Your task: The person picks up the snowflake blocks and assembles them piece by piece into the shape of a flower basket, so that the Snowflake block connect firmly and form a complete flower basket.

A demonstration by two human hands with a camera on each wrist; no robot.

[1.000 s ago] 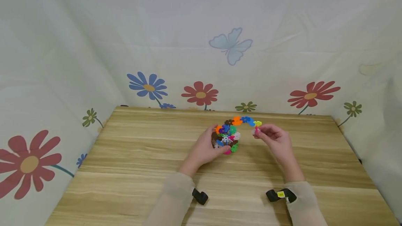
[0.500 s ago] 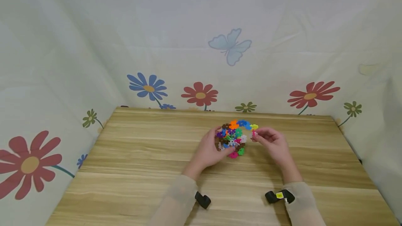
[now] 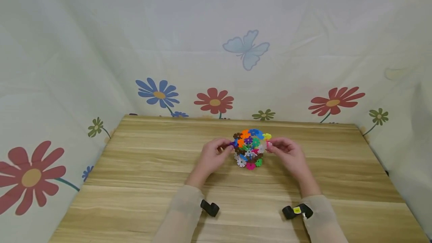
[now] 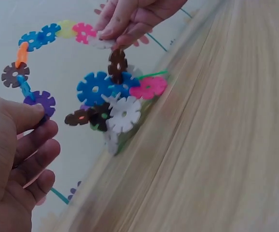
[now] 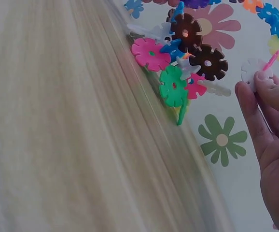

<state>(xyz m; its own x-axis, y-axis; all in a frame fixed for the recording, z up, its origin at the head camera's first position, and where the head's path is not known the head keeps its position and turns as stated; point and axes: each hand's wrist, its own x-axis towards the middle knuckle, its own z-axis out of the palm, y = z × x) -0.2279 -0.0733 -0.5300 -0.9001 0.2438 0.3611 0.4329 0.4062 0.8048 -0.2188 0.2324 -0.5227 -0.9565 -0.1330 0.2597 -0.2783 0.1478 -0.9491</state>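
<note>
Head view: a cluster of snowflake discs (image 3: 249, 149) is stood on the desk (image 3: 135, 168), mid-assembly. A purple disc (image 4: 39, 102) is pinched by the left hand (image 3: 210, 156), a white disc (image 5: 252, 71) by the right hand (image 3: 287, 155). Seating the chain's free end is judged next.

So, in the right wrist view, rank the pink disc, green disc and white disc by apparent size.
1. Pink disc and green disc: look about alike.
2. White disc, pinched by the right hand: smallest, partly hidden by fingers.
</note>
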